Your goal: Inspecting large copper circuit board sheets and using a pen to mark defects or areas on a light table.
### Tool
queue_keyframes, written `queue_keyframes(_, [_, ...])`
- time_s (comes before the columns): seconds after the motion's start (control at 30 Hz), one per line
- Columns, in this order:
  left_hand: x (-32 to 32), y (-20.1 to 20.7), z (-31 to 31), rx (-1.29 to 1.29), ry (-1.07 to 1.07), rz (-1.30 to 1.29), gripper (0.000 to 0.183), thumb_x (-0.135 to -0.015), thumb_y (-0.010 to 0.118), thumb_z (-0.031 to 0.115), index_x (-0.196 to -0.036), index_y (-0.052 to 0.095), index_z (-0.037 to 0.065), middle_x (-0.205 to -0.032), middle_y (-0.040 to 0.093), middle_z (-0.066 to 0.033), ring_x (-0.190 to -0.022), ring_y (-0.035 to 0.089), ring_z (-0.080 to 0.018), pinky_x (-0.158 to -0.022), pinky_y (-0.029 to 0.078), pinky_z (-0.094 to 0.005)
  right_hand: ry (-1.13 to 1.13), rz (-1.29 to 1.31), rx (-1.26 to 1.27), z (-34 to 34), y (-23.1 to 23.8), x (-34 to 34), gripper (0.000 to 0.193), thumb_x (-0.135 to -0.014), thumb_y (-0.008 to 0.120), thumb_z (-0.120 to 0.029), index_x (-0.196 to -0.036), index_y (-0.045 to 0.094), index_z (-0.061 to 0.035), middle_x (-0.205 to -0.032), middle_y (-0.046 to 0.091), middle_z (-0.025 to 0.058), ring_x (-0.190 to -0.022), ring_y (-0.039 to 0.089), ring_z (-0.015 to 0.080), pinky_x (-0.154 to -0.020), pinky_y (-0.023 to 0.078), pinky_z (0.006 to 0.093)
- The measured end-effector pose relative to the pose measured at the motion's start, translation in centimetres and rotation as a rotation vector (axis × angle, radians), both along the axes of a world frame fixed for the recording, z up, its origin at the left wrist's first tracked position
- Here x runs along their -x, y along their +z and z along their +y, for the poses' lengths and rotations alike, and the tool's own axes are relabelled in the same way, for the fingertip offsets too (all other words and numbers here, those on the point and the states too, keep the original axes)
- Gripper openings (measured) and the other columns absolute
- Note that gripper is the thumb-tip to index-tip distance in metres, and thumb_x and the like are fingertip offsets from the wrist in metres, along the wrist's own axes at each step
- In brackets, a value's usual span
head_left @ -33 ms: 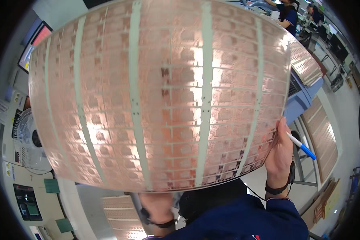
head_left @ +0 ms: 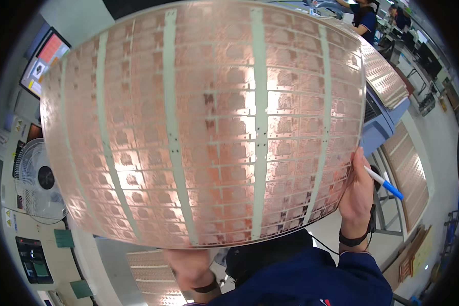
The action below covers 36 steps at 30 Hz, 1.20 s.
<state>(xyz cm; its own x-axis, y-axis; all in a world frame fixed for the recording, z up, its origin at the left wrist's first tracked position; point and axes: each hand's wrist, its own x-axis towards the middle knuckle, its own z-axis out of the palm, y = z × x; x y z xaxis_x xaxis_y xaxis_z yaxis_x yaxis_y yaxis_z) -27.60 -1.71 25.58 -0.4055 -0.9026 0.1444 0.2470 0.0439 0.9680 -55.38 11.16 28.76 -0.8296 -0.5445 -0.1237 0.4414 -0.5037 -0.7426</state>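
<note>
A large copper-coloured circuit board panel [head_left: 229, 168], with pale green strips and rows of repeated patterns, is held up in front of me and fills most of the view. My right hand [head_left: 356, 196] grips its lower right edge, thumb along the side. A white marker pen with a blue end [head_left: 387, 186] sticks out from that same hand. At the panel's bottom edge is my left hand [head_left: 188, 266], blurred, its fingers hidden behind the board. Both wrists wear dark bands.
Similar panels lie at the lower left [head_left: 150, 275], on a blue-grey stand at the right [head_left: 385, 76] and on a rack [head_left: 405, 168]. To the left are a fan [head_left: 43, 177], a monitor [head_left: 46, 61] and a pale machine. Another person [head_left: 364, 20] works at the far right.
My left hand has shifted left along the panel's bottom edge. The panel has dropped slightly, showing more of the monitor. My right hand keeps its grip.
</note>
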Motion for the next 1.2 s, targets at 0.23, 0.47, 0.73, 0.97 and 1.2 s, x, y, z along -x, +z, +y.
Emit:
queue_keyframes(0.23, [-6.2, -4.0, 0.3, -0.289, 0.194, 0.488, 0.081, -0.073, 0.062, 0.026, -0.142, 0.031, -0.003, -0.134, 0.046, -0.0230, -0.116, 0.052, -0.0379, -0.096, 0.047, -0.0534, 0.102, 0.041, -0.092, 1.7, -1.1, 1.4, 0.034, -0.105, 0.040, -0.025, -0.122, 0.056, -0.0005, -0.116, 0.065, 0.0083, -0.103, 0.063, 0.0161, -0.091, 0.050, 0.0302])
queue_keyframes(0.47, [-3.2, -1.7, 2.3, -0.151, -0.144, 0.823, 0.091, -0.072, 0.062, 0.045, -0.143, 0.027, -0.001, -0.141, 0.038, -0.0170, -0.124, 0.040, -0.0247, -0.102, 0.039, -0.0411, 0.266, 0.041, 0.017, 2.3, -0.6, 1.8, 0.035, -0.104, 0.039, -0.022, -0.122, 0.055, 0.0036, -0.116, 0.065, 0.0126, -0.103, 0.064, 0.0176, -0.090, 0.051, 0.0302])
queue_keyframes(0.73, [-9.5, -5.2, 2.6, -0.285, -0.425, 1.013, 0.090, -0.078, 0.068, 0.041, -0.145, 0.024, -0.001, -0.144, 0.036, -0.0168, -0.127, 0.039, -0.0179, -0.103, 0.039, -0.0359, 0.309, 0.067, -0.059, 2.4, 0.1, 1.7, 0.042, -0.102, 0.043, -0.018, -0.132, 0.045, 0.0111, -0.120, 0.062, 0.0188, -0.104, 0.064, 0.0189, -0.093, 0.050, 0.0306])
queue_keyframes(0.97, [-22.6, -11.4, 4.6, -0.024, 0.920, 0.271, 0.062, -0.085, 0.063, 0.033, -0.137, 0.044, 0.004, -0.136, 0.045, -0.0146, -0.112, 0.053, -0.0246, -0.089, 0.048, -0.0427, 0.264, 0.210, -0.092, 3.1, 0.3, 1.5, 0.044, -0.101, 0.045, -0.020, -0.131, 0.044, 0.0111, -0.121, 0.061, 0.0197, -0.108, 0.062, 0.0205, -0.094, 0.048, 0.0323])
queue_keyframes(1.2, [-22.6, -10.9, 7.4, -0.040, 1.057, 0.117, 0.065, -0.084, 0.065, 0.034, -0.137, 0.044, 0.002, -0.133, 0.047, -0.0149, -0.110, 0.054, -0.0246, -0.088, 0.048, -0.0419, 0.205, 0.227, -0.008, 2.3, 0.6, 0.3, 0.042, -0.103, 0.036, -0.022, -0.133, 0.043, 0.0078, -0.126, 0.059, 0.0197, -0.111, 0.062, 0.0223, -0.096, 0.049, 0.0361])
